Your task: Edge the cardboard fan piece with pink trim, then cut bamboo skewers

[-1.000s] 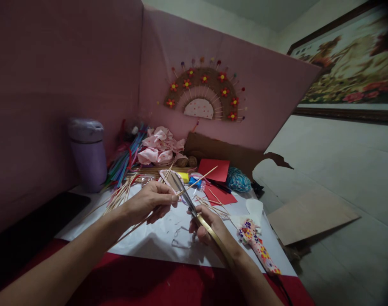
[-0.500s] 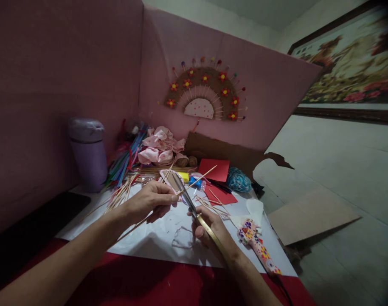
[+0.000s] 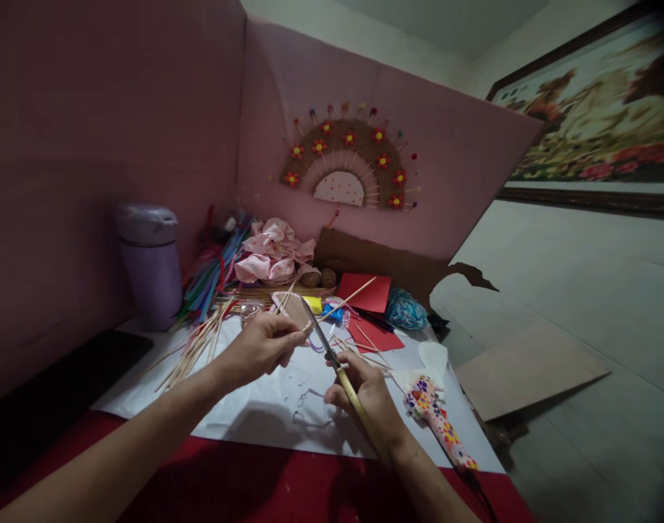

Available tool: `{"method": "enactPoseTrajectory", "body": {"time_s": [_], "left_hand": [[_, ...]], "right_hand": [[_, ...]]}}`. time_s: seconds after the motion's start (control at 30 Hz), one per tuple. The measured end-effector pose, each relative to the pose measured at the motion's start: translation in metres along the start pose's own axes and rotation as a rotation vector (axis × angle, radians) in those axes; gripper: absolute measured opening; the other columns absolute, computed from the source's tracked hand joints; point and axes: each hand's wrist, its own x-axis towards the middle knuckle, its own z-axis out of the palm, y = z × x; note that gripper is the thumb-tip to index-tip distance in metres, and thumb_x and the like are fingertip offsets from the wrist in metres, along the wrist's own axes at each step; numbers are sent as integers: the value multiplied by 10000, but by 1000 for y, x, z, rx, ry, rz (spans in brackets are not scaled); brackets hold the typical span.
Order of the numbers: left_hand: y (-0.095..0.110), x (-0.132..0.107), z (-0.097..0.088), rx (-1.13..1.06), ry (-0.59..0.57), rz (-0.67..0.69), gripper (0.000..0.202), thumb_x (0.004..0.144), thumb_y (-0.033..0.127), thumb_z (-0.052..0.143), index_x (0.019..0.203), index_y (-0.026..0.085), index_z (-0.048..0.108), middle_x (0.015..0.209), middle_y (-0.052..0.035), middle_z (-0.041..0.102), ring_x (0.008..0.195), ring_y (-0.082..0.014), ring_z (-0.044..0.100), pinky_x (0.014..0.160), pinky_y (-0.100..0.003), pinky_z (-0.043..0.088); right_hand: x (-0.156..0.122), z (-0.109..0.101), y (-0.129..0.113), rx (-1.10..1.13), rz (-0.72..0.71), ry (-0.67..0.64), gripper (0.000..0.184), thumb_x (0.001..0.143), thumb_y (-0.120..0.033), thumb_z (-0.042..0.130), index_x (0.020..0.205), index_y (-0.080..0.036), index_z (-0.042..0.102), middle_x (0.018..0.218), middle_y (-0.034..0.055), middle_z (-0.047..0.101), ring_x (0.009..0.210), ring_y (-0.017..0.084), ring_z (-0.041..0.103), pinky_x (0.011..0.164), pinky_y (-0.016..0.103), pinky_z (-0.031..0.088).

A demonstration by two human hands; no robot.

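My left hand (image 3: 272, 340) pinches a thin wooden stick (image 3: 351, 296), which slants up and to the right out of my fingertips. Around the handles of a pair of scissors (image 3: 325, 341) with dark blades and gold-coloured handles, my right hand (image 3: 359, 388) is closed. The blades look nearly together and cross the stick just right of my left fingertips; whether they touch it I cannot tell. Beneath both hands lies a white sheet (image 3: 250, 414) with small dark scraps. Several cut sticks (image 3: 365, 349) rest right of the blades, and a bundle of sticks (image 3: 201, 341) lies to the left.
A purple tumbler (image 3: 151, 269) stands at left. Behind are pink fabric (image 3: 272, 250), red cards (image 3: 365, 292), blue yarn (image 3: 407, 309) and brown cardboard (image 3: 375, 254). A flower-patterned glue gun (image 3: 438, 421) lies at right. On the pink board hangs an arch decoration (image 3: 340, 138).
The scissor blades have come closer together and stand a little more upright. The length of stick that trailed below my left hand no longer shows. The view has shifted slightly.
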Motion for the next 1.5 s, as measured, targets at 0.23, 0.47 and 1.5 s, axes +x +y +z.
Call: {"method": "enactPoseTrajectory", "body": {"time_s": [0.23, 0.47, 1.5], "left_hand": [[-9, -6, 13, 589, 370, 334, 263, 861, 259, 432, 647, 169, 556, 597, -13, 534, 563, -118, 454, 573, -232, 313], [-1, -5, 4, 427, 278, 254, 314, 828, 263, 474, 531, 165, 450, 487, 41, 371, 484, -84, 335, 495, -222, 235], [-10, -10, 10, 613, 390, 379, 259, 840, 249, 456, 612, 175, 555, 562, -15, 518, 536, -117, 437, 561, -240, 302]], "right_hand": [[-2, 7, -2, -30, 18, 70, 382, 680, -443, 715, 906, -190, 538, 530, -76, 406, 506, 95, 322, 462, 214, 251], [-1, 7, 2, -5, -4, 27, 393, 668, -466, 719, 865, -190, 519, 544, -79, 364, 511, 93, 325, 466, 217, 240], [-3, 10, -3, -11, 2, 60, 414, 664, -466, 722, 906, -188, 532, 524, -81, 387, 496, 95, 324, 453, 215, 234]]}}
